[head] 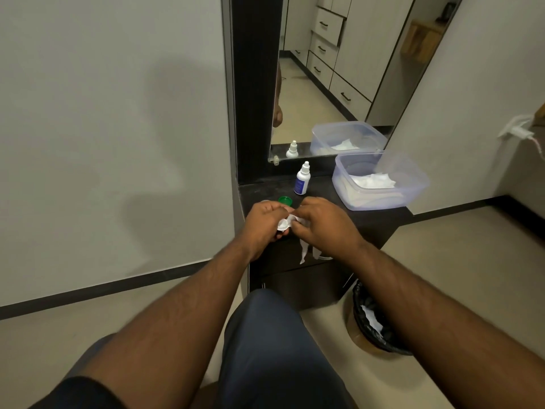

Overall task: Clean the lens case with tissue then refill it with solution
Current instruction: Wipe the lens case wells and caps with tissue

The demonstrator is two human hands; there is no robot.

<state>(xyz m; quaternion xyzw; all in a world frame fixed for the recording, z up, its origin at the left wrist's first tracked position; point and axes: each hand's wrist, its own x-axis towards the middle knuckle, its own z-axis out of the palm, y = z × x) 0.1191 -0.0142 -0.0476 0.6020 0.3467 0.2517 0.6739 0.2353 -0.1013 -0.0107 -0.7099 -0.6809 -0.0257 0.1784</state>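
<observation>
We see both hands meeting over the front edge of a dark counter [365, 222]. The left hand [265, 222] grips the lens case [283, 225], a small white piece with one open round well facing up; the fingers curl under and around it. The right hand [321, 222] pinches a white tissue [298, 219] against the case at the well, thumb and fingers closed on the paper. A loose tail of the tissue hangs below the right hand, in front of the counter face.

A green cap [285, 200] lies on the counter just behind the hands. The solution bottle [302, 179], white with a blue label and its nozzle cap on, stands upright behind the green cap, near the mirror [324, 84]. To the right, a clear tub [380, 181] sits on the counter with white tissues inside; its lid leans on the back rim.

On the floor right of the counter stands a bin [374, 323] with a black liner and white paper inside. The person's knee in dark cloth shows below the hands.
</observation>
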